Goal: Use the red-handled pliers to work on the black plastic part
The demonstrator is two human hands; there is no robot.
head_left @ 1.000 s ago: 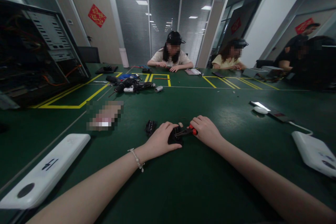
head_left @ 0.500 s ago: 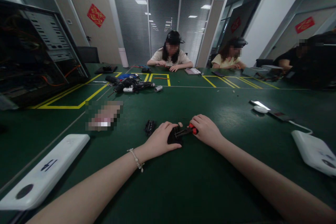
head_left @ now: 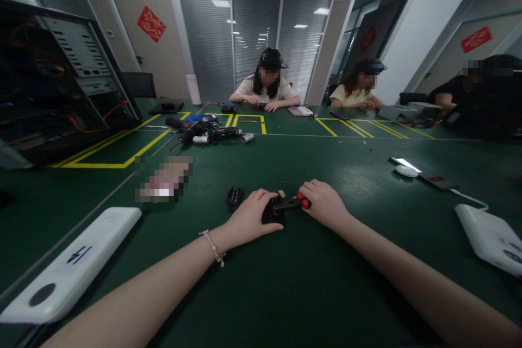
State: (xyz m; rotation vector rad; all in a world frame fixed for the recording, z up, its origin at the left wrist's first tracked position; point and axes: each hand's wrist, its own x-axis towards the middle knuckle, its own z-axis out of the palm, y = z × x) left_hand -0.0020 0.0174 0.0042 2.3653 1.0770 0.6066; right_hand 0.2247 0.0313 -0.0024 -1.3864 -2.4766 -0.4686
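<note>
My left hand [head_left: 253, 212] is closed around the left side of a small black part [head_left: 272, 216] on the green table, thumb along its near edge. What the part is, I cannot make out. My right hand [head_left: 324, 201] grips red-handled pliers [head_left: 290, 204], whose dark jaws point left and reach the black part. Most of the handles are hidden in my palm. A second black piece [head_left: 234, 198] with ridges lies just left of my left hand. A small pale bit [head_left: 281, 193] is beside the plier jaws.
White power banks lie at left [head_left: 77, 263] and right [head_left: 489, 239]; a phone [head_left: 403, 163] is beyond the right one. Black tools and cables [head_left: 204, 131] are piled farther back. An opened computer case [head_left: 69, 76] stands at left. Several people sit across the table [head_left: 346, 261].
The plier handles have come closer together, and the tool has turned slightly in my right hand. My left hand keeps its hold on the black part. The whole view has shifted slightly.
</note>
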